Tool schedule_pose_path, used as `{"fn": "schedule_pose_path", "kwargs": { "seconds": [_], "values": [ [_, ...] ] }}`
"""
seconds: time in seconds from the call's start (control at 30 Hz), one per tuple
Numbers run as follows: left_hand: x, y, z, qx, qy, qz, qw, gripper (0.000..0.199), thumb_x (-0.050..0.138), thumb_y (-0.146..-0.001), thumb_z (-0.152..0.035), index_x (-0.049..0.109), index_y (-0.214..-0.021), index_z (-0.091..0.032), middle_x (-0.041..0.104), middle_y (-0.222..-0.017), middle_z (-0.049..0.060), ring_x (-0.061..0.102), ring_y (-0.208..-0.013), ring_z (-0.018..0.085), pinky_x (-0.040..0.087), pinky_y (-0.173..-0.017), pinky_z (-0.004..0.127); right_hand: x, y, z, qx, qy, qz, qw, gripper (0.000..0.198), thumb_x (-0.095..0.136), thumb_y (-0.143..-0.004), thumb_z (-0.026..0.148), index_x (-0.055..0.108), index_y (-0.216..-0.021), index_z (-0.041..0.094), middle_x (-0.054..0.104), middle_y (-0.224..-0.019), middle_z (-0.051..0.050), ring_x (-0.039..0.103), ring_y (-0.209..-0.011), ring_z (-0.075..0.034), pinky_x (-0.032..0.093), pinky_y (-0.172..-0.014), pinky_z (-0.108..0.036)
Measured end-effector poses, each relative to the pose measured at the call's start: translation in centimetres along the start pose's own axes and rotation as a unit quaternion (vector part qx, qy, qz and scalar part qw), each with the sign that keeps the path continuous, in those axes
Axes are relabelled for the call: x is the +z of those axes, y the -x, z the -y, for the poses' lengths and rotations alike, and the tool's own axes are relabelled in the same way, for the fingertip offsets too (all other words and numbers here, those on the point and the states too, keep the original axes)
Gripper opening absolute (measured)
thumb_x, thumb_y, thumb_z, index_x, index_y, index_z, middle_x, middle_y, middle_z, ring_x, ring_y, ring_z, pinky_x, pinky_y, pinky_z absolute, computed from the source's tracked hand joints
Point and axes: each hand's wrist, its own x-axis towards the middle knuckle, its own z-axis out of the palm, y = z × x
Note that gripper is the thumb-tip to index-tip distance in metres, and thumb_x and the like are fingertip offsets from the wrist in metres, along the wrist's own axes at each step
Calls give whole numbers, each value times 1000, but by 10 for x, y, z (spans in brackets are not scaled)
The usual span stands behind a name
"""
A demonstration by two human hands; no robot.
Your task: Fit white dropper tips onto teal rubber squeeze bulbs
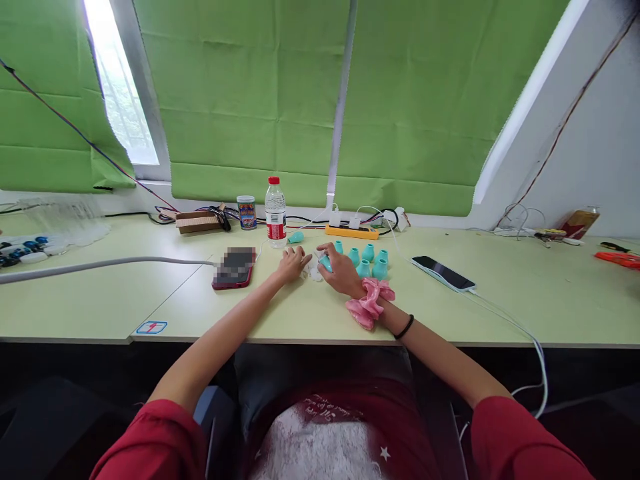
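Green creased blinds (410, 100) hang behind a smooth, pale tabletop (300, 317), cut off L & R. R hand (343, 272) grips a teal piece (326, 264), partly hidden by fingers, just L of a cluster of bottle-shaped teal pcs (380, 269); L hand (292, 265) bends over the tabletop nr see-thru bits (315, 273) too small to make out, can't tell if it's holding any. Another teal pc (296, 237) lies tipped beside a clear plastic bottle (275, 212), & pixelation hides most of a red-edged phone (235, 283), approx. L of the L hand.
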Motion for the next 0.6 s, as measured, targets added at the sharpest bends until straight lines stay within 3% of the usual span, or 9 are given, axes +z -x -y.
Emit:
{"fn": "schedule_pose_path", "kwargs": {
  "seconds": [0.07, 0.23, 0.33, 0.47, 0.6],
  "values": [
    [4, 1, -1, 4, -2, -6, 1000, 19, 39, -81, -33, 53, -85, -19, 53, -94, 9, 45, -90, 22, 35, -74, 35, 0, -2, -1, -11, 11, -5, 1000, 33, 43, -74, 21, 44, -107, 20, 57, -93, -5, 54, -78, -18, 40, -67, -28],
    [-7, -4, -9, 11, 92, -101, 991, 27, 30, -83, -23, 52, -96, -18, 56, -97, 7, 47, -89, 17, 37, -76, 32, 0, -4, -6, -12, -4, -28, 1000, 34, 47, -74, 24, 48, -108, 19, 58, -91, -5, 54, -81, -17, 40, -69, -27],
    [-22, -4, -19, 61, 165, -78, 981, 29, 33, -80, -19, 55, -98, -16, 59, -87, 4, 51, -75, 14, 40, -67, 26, 3, -5, -12, 31, -16, -63, 997, 28, 52, -69, 26, 51, -95, 18, 60, -84, -3, 55, -73, -17, 41, -67, -28],
    [-31, 1, -27, 186, 94, -93, 974, 24, 46, -76, -23, 61, -94, -17, 58, -84, 6, 49, -82, 17, 39, -72, 29, 5, -7, -20, 51, -15, -112, 992, 14, 54, -66, 28, 52, -76, 19, 60, -76, -1, 55, -70, -16, 41, -67, -27],
    [-27, 2, -29, 236, 21, -113, 965, 23, 42, -81, -24, 61, -91, -18, 56, -84, 7, 45, -81, 17, 39, -71, 31, 7, -9, -25, 42, -20, -136, 990, 12, 52, -66, 28, 51, -73, 19, 60, -74, -2, 55, -69, -16, 41, -65, -27]
  ]
}}
